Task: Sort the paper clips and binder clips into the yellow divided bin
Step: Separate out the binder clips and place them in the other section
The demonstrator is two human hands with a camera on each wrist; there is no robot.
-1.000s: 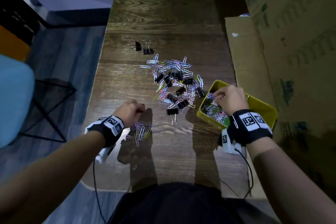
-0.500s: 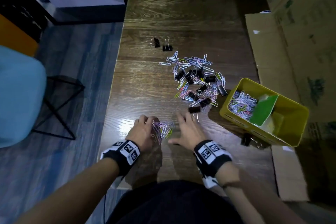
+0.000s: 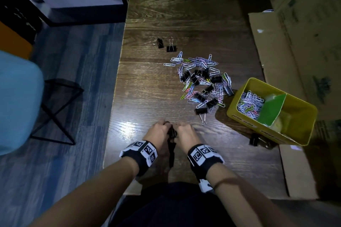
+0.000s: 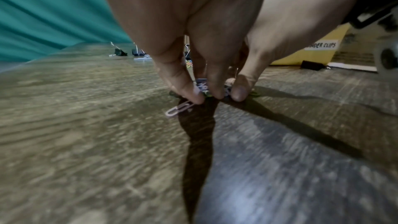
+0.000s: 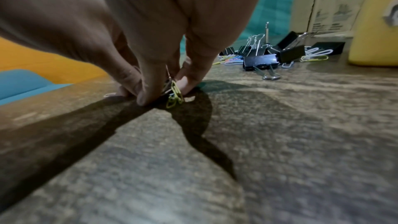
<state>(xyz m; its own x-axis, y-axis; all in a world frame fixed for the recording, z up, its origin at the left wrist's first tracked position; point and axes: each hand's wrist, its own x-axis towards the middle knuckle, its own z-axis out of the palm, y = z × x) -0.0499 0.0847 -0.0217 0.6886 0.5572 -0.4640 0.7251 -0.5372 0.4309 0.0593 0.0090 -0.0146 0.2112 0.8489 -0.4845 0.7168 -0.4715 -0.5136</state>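
Pinching a small bunch of paper clips (image 4: 202, 89) between both hands at the near table (image 3: 147, 97) edge: left hand (image 3: 158, 131) and right hand (image 3: 185, 132) fingertips down on the wood, curled round the bunch from either side. A pink clip (image 4: 178, 109) sticks out under the left fingers (image 4: 183, 84); a yellow clip (image 5: 174, 95) stands on edge against the right fingers (image 5: 148, 88). Beyond the grip and to its right, the mixed pile (image 3: 203, 81) of paper and binder clips. Further right, the bin (image 3: 239, 114), paper clips in its left compartment; one binder clip (image 3: 255, 140) lies at its near wall.
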